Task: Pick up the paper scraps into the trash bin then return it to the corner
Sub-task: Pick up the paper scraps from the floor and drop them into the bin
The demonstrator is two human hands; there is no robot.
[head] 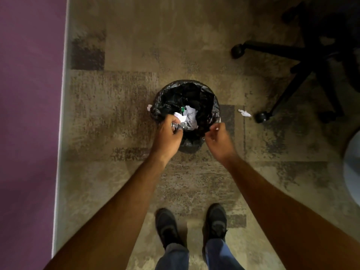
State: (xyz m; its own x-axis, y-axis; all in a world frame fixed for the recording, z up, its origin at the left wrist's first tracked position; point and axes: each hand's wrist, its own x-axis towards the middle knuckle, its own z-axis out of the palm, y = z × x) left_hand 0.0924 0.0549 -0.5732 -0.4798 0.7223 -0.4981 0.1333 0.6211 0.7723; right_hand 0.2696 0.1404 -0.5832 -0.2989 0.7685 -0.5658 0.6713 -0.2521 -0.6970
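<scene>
The trash bin (211, 106), lined with a black bag, stands on the carpet in front of my feet, with crumpled white paper (190, 116) inside. My left hand (167, 136) hovers over the bin's near left rim, fingers closed on a crumpled paper scrap (176, 125). My right hand (218, 139) is at the near right rim with thumb and fingers pinched together; a white speck at the fingertips is too small to identify. One paper scrap (244, 113) lies on the carpet right of the bin. Another scrap (149, 107) pokes out beside the bin's left rim.
A purple wall (29, 114) with a pale baseboard runs along the left. A black office chair base (303, 53) with castors stands at the upper right, one castor (262, 117) close to the loose scrap. A pale round object (352, 168) sits at the right edge. My shoes (191, 225) are below the bin.
</scene>
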